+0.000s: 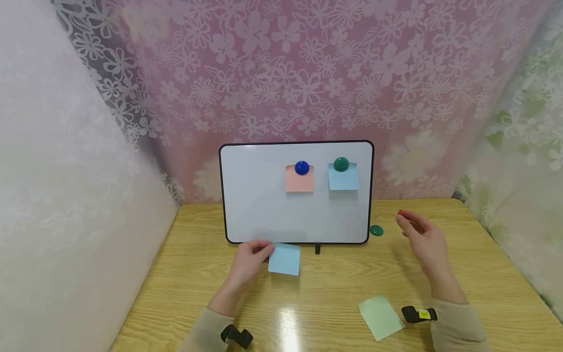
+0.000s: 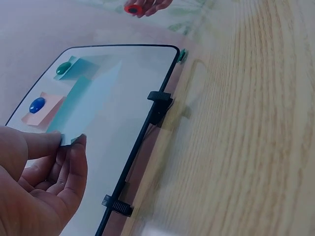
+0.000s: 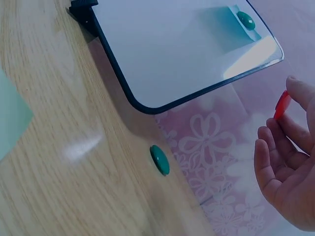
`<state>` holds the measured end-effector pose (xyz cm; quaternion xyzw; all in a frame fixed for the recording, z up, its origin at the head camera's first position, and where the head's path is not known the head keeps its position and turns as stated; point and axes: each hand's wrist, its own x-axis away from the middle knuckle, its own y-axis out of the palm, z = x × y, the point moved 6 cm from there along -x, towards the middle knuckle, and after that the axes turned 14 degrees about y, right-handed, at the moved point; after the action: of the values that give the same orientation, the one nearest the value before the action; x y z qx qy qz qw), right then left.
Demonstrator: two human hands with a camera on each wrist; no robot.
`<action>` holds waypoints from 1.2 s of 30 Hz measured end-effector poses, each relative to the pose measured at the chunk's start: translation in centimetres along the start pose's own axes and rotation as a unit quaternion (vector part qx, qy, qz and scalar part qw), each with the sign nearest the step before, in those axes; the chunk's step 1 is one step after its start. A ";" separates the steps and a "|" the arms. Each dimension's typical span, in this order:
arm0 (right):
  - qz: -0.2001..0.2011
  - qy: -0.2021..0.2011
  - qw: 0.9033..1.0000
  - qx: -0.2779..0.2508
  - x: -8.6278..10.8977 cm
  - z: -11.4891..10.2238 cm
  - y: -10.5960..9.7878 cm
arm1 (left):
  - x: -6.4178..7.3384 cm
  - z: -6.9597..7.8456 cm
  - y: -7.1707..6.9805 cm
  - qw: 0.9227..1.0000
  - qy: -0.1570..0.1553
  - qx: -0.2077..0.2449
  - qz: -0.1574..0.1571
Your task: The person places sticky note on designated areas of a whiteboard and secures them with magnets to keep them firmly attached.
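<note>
My left hand (image 1: 249,261) pinches a blue sticky note (image 1: 284,259) by its upper left corner, in front of the whiteboard's (image 1: 259,195) lower edge. Between thumb and fingertips of my right hand (image 1: 427,242) is a round red magnet (image 3: 282,104), held up to the right of the board. A pink sticky note (image 1: 299,183) hangs on the board under a blue magnet (image 1: 302,167). To its right, a second blue note (image 1: 343,180) hangs under a green magnet (image 1: 341,164). Another green magnet (image 1: 376,230) lies on the table by the board's lower right corner.
A pale green sticky note (image 1: 381,317) lies on the wooden table (image 1: 334,293) near my right forearm. Black clip feet (image 2: 160,105) support the whiteboard's lower edge. Flowered curtain cloth (image 1: 264,73) hangs behind the table, with light cloth on both sides.
</note>
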<state>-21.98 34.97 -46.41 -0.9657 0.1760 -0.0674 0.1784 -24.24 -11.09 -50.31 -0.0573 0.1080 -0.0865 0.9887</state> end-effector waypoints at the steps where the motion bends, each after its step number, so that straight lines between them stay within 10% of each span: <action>1: 0.003 0.000 1.000 0.010 0.1 -0.3 0.1 | 0.0 0.0 -0.1 1.000 0.000 0.002 0.002; 36: -0.067 -0.130 0.981 0.125 2.7 -7.4 6.3 | -1.1 1.9 -2.8 1.000 0.008 -0.019 0.011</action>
<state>-22.85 26.10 -41.67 -0.9458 0.0765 0.0251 0.3146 -25.36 -13.47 -47.82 -0.0746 0.1185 -0.0740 0.9874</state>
